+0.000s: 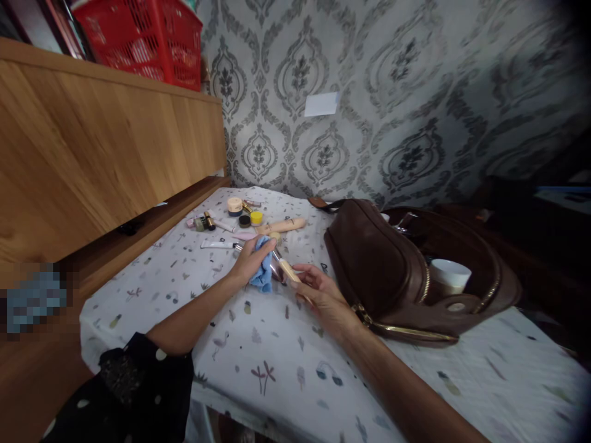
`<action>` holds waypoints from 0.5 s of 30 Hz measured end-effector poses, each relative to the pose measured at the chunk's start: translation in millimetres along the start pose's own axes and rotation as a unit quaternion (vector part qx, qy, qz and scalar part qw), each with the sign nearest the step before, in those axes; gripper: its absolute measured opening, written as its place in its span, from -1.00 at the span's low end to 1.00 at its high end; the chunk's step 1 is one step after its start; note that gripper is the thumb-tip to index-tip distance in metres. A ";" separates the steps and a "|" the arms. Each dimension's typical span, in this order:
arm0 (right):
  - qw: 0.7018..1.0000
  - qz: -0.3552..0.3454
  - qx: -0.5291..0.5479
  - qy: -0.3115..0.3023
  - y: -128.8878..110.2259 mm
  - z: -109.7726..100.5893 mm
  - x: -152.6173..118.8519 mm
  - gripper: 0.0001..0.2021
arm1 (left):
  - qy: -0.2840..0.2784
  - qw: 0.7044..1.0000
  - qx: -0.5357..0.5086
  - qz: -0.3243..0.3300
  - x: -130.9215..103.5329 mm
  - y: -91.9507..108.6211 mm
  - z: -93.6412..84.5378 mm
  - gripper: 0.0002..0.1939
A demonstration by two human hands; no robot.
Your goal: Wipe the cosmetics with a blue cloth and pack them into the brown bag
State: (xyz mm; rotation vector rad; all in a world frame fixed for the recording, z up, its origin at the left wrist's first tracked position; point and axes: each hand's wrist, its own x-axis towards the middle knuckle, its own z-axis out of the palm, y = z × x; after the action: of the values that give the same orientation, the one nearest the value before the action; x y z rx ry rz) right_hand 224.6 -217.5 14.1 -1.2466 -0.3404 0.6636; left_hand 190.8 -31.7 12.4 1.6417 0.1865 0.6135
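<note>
One beige tube, mid-table, held above the tablecloth. Slim, tilted, beige end toward the right hand, shiny see-through end toward the left hand. Right thumb and fingers clamped on the beige end. Left thumb and fingers clamped on one blue cloth, bunched and hanging, right by the shiny end; cannot tell if cloth and tube touch.

Just beyond the hands, a loose group: one long beige bottle lying down, one white tube lying to the left, three jars: one cream-and-navy, one yellow, one dark. Small bottles bunch at the group's left; too small to count.

Room to move: wide stretch of printed tablecloth from hands to near edge, and on the left to the table's corner. Right side limited by one brown bag, open, gold zips, one white cup inside. Far edge meets the patterned wall, one white card on it. Left, one wooden cabinet, one red basket on top.
</note>
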 end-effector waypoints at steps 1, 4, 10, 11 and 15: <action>1.000 0.004 0.006 0.003 -0.7 0.2 -0.9 -0.52 | 0.001 1.000 0.001 0.000 0.4 -0.7 -0.2 -0.59; 1.000 0.015 0.024 -0.008 -3.2 0.8 -3.8 -0.53 | 0.006 1.000 0.000 0.002 2.0 -4.2 -0.4 -0.60; 1.000 0.017 0.004 -0.005 -4.0 2.1 -3.6 -0.50 | 0.013 1.000 -0.006 0.011 1.7 -6.6 0.8 -0.62; 1.000 0.010 -0.008 0.004 -3.5 2.3 -2.9 -0.49 | 0.010 1.000 -0.008 0.008 1.2 -5.5 0.8 -0.62; 0.998 -0.011 -0.057 0.022 -1.5 2.6 -1.2 -0.47 | -0.003 1.000 -0.008 0.004 -1.1 -0.4 0.0 -0.60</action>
State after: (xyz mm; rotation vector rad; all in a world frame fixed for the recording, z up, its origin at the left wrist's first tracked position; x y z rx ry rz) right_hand 222.6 -216.6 16.4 -1.3631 -0.3590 0.6026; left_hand 189.9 -32.1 11.7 1.6290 0.1705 0.6153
